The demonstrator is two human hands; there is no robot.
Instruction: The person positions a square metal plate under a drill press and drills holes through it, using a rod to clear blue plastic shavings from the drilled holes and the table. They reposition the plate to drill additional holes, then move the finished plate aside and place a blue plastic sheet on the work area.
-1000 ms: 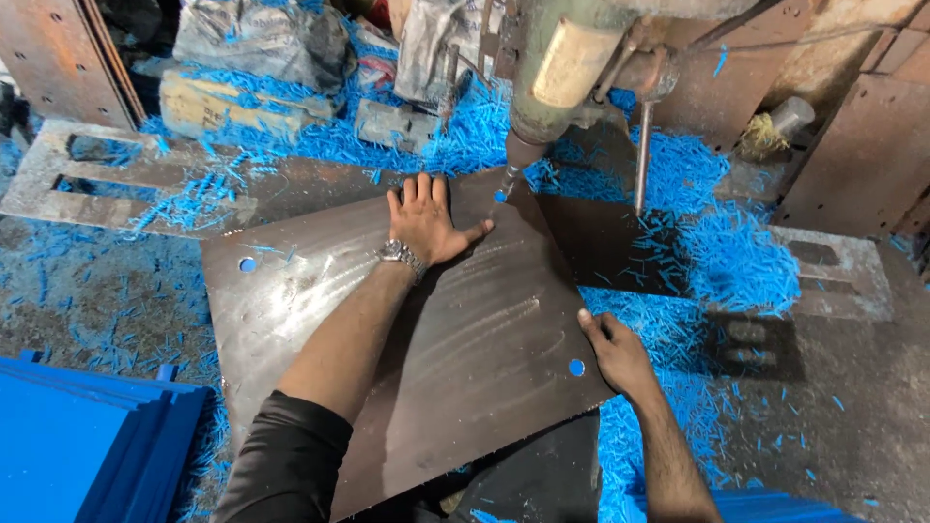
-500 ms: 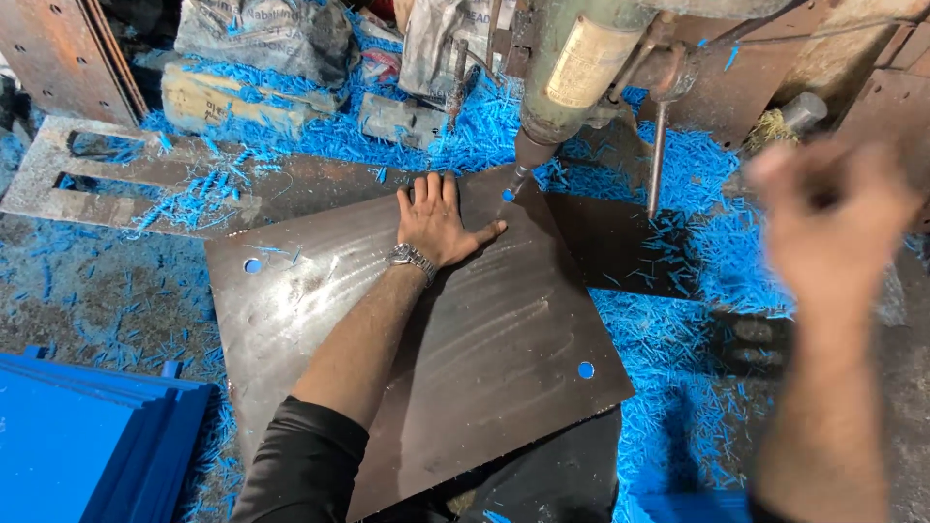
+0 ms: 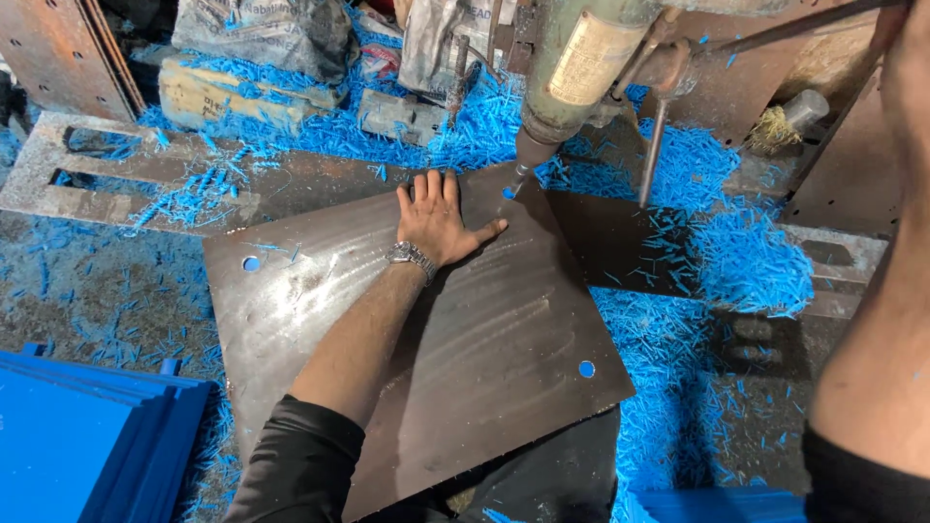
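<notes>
now left hand (image 3: pixel 438 218) flat, fingers spread, pinning dark sheet (image 3: pixel 426 349) below drill (image 3: pixel 572 68); right hand (image 3: pixel 906 39) lifted off sheet, up at lever (image 3: pixel 775 29); grip unclear; drilling seems near

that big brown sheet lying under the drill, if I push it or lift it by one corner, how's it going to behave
The brown sheet looks like flat, thin, rigid board, so it would probably lift in one piece without drooping much. It lies partly on loose blue shavings, so a push would likely make it slide easily. The left hand lies flat on it near the drill, which suggests it shifts if not held.
</notes>
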